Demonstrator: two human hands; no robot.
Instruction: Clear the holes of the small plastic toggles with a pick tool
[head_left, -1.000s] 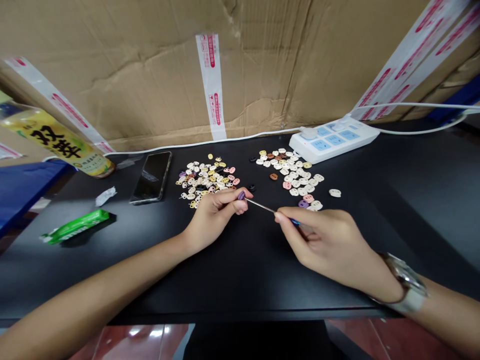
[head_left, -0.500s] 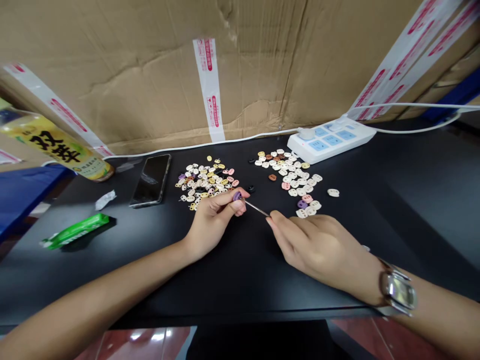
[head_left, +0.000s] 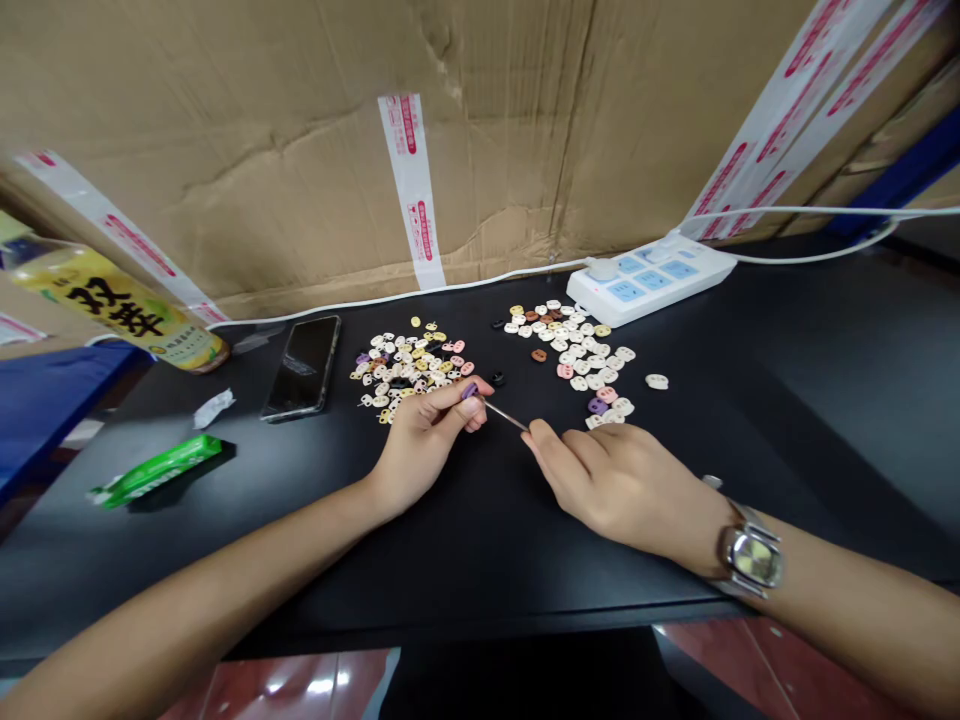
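Note:
Pinched between the thumb and fingers of my left hand (head_left: 427, 435) is a small purple oval piece (head_left: 470, 390). My right hand (head_left: 607, 480) grips a thin metal rod-like tool (head_left: 506, 414), its handle end hidden in the fingers. The tool's tip reaches my left fingertips, close beside the purple piece; whether it touches the piece I cannot tell. Behind my left hand lies a pile of small oval pieces (head_left: 409, 350) in white, yellow, pink, black and purple. Beyond my right hand spreads a second group of similar two-holed pieces (head_left: 592, 360), mostly white.
A phone (head_left: 302, 366), a green wrapped packet (head_left: 161, 468), a crumpled white scrap (head_left: 214, 408) and a yellow-labelled bottle (head_left: 124, 300) occupy the left side. A white power strip (head_left: 652, 282) with cables sits at the back right, before a cardboard wall (head_left: 300, 130).
The view has shifted slightly. My right hand and the tool have moved a little left, and the purple piece appears turned between my left fingers.

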